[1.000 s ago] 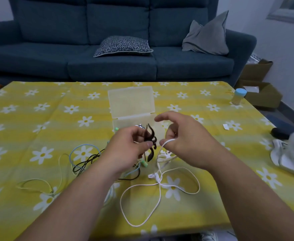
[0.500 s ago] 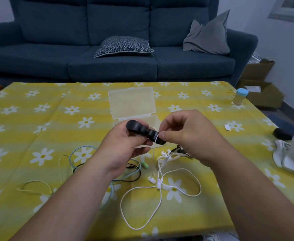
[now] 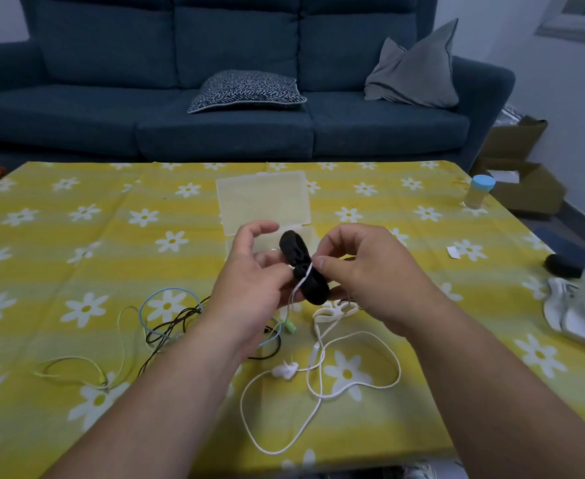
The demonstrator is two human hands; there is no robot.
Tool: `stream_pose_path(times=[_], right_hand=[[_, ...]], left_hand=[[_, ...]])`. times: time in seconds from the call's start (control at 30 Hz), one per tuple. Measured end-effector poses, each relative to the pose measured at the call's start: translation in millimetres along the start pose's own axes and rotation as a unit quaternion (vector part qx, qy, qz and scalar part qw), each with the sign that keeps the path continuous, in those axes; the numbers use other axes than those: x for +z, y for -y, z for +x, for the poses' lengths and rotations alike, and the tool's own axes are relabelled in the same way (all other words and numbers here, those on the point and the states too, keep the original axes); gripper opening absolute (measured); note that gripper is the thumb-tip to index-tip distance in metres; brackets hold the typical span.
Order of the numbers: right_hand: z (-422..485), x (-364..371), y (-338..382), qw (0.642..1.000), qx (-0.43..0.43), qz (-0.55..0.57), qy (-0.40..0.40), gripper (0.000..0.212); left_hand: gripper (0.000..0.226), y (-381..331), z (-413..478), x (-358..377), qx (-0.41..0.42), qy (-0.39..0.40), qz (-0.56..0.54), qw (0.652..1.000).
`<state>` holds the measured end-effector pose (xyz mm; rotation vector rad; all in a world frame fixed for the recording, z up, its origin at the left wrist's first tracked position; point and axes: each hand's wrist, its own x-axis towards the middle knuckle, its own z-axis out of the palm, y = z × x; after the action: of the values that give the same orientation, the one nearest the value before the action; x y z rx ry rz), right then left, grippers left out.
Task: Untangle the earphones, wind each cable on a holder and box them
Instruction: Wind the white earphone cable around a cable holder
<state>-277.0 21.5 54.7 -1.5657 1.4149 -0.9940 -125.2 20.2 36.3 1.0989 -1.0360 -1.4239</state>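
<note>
My left hand (image 3: 249,288) holds a black cable holder (image 3: 303,267) above the table, forefinger raised. My right hand (image 3: 363,267) pinches the white earphone cable (image 3: 318,371) against the holder's middle. The cable hangs down from there and loops loosely over the yellow flowered tablecloth, its earbuds (image 3: 286,369) lying in front. A white holder (image 3: 334,311) lies under my right hand. A tangle of black, blue and pale green earphone cables (image 3: 166,323) lies to the left, with a green plug (image 3: 289,327) near my left wrist. The open clear plastic box (image 3: 262,202) sits behind my hands.
A small jar with a blue lid (image 3: 478,191) stands at the table's far right edge. White cloth-like items (image 3: 581,309) and a dark object (image 3: 562,266) lie at the right. A blue sofa (image 3: 236,98) with cushions stands behind the table; cardboard boxes (image 3: 522,167) sit on the floor.
My left hand turned the black holder from upright to slanted. My right hand brought the white cable up from the table and laid it across the holder's middle.
</note>
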Motion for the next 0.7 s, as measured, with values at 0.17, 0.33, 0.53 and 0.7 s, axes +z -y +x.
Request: stream_pose_path(times=[0.17,0.33,0.53,0.7], right_hand=[[4.4,0.0,-5.2,0.998,0.030,0.033,-0.033,0.012],[7.9,-0.2,-10.1,0.997,0.039,0.035,-0.054,0.010],[7.2,-0.9,-9.2,0.997,0.038,0.040,-0.055,0.009],[5.9,-0.2,-6.1,0.998,0.026,0.018,-0.049,0.011]], left_hand=[[0.043,-2.5,-2.0,-0.8,0.027,0.029,0.005,0.999],[0.031,-1.1,-2.3,-4.2,0.024,0.064,0.016,0.998],[0.037,-0.1,-0.9,-11.8,0.046,0.058,0.105,0.992],[0.050,-0.7,-1.2,-13.9,0.044,0.072,0.113,0.990]])
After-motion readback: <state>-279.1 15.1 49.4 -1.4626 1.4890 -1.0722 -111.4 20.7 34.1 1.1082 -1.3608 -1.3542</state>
